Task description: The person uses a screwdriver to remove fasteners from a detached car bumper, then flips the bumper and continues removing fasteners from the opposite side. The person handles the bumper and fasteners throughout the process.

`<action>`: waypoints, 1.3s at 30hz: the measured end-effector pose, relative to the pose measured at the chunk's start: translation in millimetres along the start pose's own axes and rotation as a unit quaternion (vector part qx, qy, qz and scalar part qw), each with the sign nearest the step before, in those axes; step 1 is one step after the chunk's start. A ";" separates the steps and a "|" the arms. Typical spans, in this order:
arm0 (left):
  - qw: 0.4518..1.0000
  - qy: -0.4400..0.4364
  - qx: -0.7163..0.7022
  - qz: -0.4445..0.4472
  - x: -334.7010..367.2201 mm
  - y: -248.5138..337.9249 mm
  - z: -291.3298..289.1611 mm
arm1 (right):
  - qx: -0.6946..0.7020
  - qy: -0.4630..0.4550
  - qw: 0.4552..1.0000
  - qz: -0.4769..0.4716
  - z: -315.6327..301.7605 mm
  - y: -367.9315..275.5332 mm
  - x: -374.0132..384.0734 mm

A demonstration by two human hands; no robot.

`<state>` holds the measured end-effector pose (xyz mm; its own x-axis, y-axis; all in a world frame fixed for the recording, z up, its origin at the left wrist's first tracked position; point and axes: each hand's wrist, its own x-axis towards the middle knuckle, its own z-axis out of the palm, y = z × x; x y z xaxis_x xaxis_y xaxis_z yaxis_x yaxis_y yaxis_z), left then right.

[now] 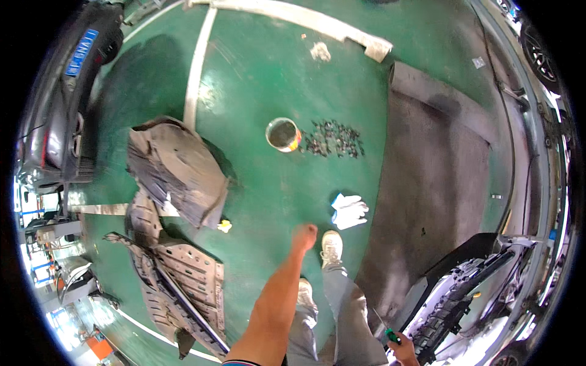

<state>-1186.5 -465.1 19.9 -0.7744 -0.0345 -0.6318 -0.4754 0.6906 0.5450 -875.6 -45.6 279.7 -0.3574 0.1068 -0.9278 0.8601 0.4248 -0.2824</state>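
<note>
My left hand hangs over the green floor, just left of my forward shoe. It looks compact and is smeared by motion, so its fingers do not show clearly. At the lower right, my right hand is closed around the green handle of a screwdriver, its thin shaft pointing up and left. White work gloves with blue cuffs lie on the floor ahead of my shoes. Farther off stands an open bucket with dark contents, and many small dark clips or fasteners are spread beside it.
Bulky grey-brown liner panels and a perforated undertray lie to the left. A dark mat, rolled at its far end, covers the floor on the right. A car bumper part sits at lower right; a parked car is at far left.
</note>
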 end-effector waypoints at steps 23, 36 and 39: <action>0.979 -0.068 0.058 -0.182 -637.5 -232.5 152.9 | -0.312 0.005 0.935 -0.168 -10.5 -187.3 149.5; 0.690 0.312 -0.572 -0.315 -714.7 -70.3 163.2 | -0.507 -0.008 0.821 -0.262 159.3 -144.0 71.1; 0.676 0.365 -0.557 -0.315 -771.6 -97.5 190.1 | -0.565 -0.030 0.757 -0.327 209.4 -131.3 68.2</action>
<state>-463.2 -368.6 349.5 -0.0786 -0.6963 -0.7134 -0.5114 -0.5861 0.6284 -936.7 -282.4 202.4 -0.5255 -0.4861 -0.6983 -0.3660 0.8701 -0.3303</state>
